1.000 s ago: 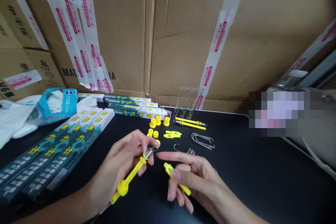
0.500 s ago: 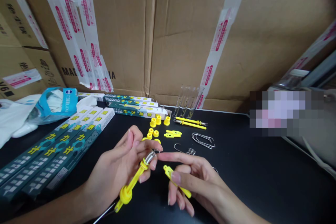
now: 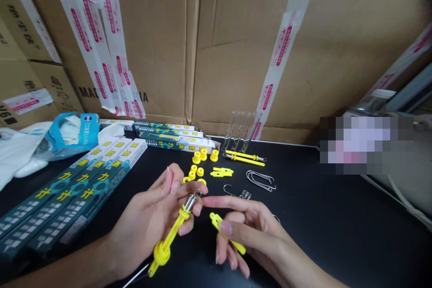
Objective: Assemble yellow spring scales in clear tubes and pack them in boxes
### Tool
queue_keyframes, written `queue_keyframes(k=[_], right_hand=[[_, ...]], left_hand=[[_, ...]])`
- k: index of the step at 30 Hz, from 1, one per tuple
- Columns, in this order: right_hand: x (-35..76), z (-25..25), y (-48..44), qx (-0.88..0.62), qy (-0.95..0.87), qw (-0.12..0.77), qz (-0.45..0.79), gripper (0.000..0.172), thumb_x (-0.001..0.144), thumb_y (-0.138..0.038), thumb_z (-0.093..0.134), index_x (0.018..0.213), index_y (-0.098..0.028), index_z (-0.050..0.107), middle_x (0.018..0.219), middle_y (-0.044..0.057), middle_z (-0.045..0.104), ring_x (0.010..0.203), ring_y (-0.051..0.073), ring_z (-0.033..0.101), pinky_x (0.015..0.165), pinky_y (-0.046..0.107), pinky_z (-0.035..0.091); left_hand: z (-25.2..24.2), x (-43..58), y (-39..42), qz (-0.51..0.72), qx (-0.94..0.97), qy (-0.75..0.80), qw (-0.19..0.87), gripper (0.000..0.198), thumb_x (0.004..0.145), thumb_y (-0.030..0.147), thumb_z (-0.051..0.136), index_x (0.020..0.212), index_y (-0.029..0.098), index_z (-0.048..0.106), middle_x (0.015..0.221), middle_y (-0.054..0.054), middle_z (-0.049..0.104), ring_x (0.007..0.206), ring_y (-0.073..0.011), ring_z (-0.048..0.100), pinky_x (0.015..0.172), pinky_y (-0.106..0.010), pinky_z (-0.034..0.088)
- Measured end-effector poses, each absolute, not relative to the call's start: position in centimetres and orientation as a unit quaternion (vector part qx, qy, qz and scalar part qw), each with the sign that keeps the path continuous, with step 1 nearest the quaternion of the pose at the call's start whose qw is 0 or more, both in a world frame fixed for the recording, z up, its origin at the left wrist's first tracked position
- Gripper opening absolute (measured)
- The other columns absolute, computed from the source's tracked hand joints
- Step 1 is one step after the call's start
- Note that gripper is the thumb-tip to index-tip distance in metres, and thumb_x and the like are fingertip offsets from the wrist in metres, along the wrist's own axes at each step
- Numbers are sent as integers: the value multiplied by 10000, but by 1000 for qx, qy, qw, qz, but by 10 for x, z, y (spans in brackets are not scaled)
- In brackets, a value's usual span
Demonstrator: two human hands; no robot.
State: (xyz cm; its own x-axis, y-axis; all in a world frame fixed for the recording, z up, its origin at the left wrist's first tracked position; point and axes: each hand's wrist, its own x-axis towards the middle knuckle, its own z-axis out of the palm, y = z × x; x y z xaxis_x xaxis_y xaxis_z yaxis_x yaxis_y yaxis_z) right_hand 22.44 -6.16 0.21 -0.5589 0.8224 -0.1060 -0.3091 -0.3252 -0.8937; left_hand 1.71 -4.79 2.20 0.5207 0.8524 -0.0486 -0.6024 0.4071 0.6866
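Observation:
In my left hand (image 3: 143, 213) lies a yellow plastic spring-scale rod (image 3: 173, 233), slanting down to the left, its fingers curled around the upper end. A silver coil spring (image 3: 191, 202) sits at the top of the rod, with a wire loop (image 3: 198, 192) above it. Lower down, a yellow collar (image 3: 161, 253) surrounds the rod, and a thin metal wire (image 3: 135, 276) trails from the bottom. My right hand (image 3: 258, 229) pinches a flat yellow plastic strip (image 3: 238, 244) between thumb and fingers. Its outstretched index fingertip is at the spring's loop; contact is unclear.
Beyond my hands are yellow caps (image 3: 196, 157), small yellow pieces (image 3: 222, 172), two yellow rods with springs (image 3: 245, 157), metal hooks (image 3: 259, 181) and clear tubes (image 3: 238, 132). Printed boxes (image 3: 79, 189) line the left. Large cartons (image 3: 236, 54) stand behind; a plastic bag (image 3: 70, 135) lies left.
The wire loop on the spring now stands more upright and shows more clearly. The spring and rod have shifted very slightly; both hands keep their holds.

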Motion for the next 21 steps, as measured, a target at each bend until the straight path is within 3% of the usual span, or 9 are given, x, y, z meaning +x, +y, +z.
queue_keyframes(k=[6, 12, 16, 21], right_hand=[[225, 3, -62, -288, -448, 374, 759, 394, 893, -303, 740, 1239, -124, 678, 684, 73, 764, 491, 71, 618, 446, 127, 470], [223, 2, -62, -279, -461, 373, 756, 427, 887, -303, 745, 1268, -141, 643, 694, 72, 768, 487, 74, 603, 439, 131, 474], [221, -1, -61, -283, -464, 369, 754, 415, 887, -318, 743, 1248, -136, 654, 689, 73, 765, 477, 72, 599, 429, 128, 471], [222, -4, -60, -278, -469, 367, 754, 402, 887, -316, 743, 1244, -142, 674, 705, 82, 773, 477, 72, 601, 433, 132, 475]], left_hand=[[20, 22, -47, 456, 318, 218, 802, 292, 898, 413, 707, 748, 218, 549, 890, -39, 715, 711, -149, 643, 522, -187, 494], [14, 27, -49, 477, 461, 351, 661, 374, 834, 513, 749, 795, 167, 614, 869, -42, 686, 627, -125, 627, 393, -131, 450], [13, 30, -52, 465, 517, 366, 618, 308, 823, 383, 794, 922, 195, 571, 983, -66, 732, 700, -131, 645, 460, -138, 495], [6, 31, -55, 451, 587, 413, 530, 188, 886, 247, 685, 1023, 247, 556, 1041, -26, 708, 643, -103, 631, 488, -161, 544]])
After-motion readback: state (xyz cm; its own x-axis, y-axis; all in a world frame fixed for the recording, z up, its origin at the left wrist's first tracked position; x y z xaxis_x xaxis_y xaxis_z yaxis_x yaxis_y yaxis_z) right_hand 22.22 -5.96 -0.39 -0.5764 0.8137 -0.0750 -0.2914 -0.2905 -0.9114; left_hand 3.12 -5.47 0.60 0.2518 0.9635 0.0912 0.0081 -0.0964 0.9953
